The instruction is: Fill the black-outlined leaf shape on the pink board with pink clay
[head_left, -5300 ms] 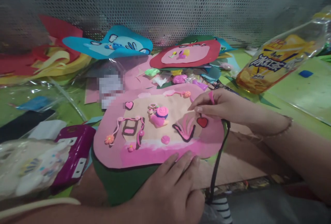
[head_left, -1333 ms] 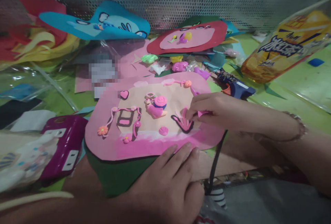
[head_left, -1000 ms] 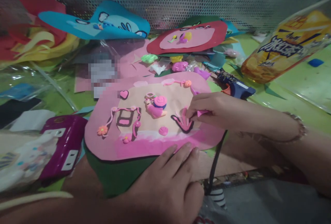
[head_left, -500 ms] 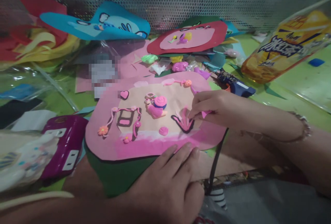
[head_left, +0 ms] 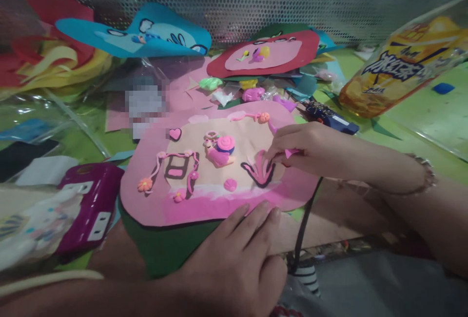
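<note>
A pink craft board on green backing lies in front of me, decorated with a clay snail, a small house shape, a heart and a pink-and-black plant shape. My right hand rests on the board's right side, fingertips pinched on a small pink piece beside the plant shape. My left hand lies flat on the board's near edge, fingers spread, pressing it down.
A magenta box sits at the left. Behind the board lie clay lumps, a red-and-pink board, blue foam shapes and a glue gun. A yellow bottle lies at the right. A perforated metal wall stands behind.
My right hand has lowered onto the board near the plant shape, covering the red heart seen earlier, and shifts slightly with the pink piece. My left hand stays put.
</note>
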A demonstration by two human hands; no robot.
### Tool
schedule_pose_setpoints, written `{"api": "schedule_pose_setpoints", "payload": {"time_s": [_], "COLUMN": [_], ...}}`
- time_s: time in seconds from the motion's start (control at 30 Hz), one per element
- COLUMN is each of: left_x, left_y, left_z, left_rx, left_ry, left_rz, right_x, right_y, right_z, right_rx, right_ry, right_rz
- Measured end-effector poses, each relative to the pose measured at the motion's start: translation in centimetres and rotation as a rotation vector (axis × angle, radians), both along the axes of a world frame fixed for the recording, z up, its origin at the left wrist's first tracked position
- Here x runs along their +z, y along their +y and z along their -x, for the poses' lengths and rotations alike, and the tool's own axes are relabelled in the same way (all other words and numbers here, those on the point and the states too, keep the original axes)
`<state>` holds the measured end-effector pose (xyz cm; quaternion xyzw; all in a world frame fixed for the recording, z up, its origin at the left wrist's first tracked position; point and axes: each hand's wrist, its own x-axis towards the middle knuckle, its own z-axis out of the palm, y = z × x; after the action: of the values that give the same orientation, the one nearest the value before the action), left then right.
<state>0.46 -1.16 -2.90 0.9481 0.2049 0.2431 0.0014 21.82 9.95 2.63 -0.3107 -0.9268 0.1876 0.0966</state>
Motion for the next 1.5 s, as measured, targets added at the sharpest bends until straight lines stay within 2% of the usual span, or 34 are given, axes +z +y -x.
{"api": "schedule_pose_setpoints", "payload": {"time_s": [0.57, 0.8, 1.2, 1.5], "left_x": [-0.06, 0.16, 0.22, 0.38], "left_y": [-0.06, -0.22, -0.16, -0.07], "left_z": [0.04, -0.05, 0.03, 0.14], "left_rx": [0.007, 0.018, 0.003, -0.025], "left_ry": [0.018, -0.002, 0.048, 0.036], "left_rz": [-0.003, -0.014, 0.010, 0.037], "right_x": [-0.44, -0.75, -0.50, -0.67], "right_y": [0.03, 0.05, -0.59, -0.36], "right_z": [-0.36, -0.39, -0.36, -0.54], "right_rx": [0.004, 0.074, 0.118, 0.070], "right_ry": [-0.074, -0.110, -0.180, -0.156], "right_rz": [-0.044, -0.016, -0.125, -0.049]}}
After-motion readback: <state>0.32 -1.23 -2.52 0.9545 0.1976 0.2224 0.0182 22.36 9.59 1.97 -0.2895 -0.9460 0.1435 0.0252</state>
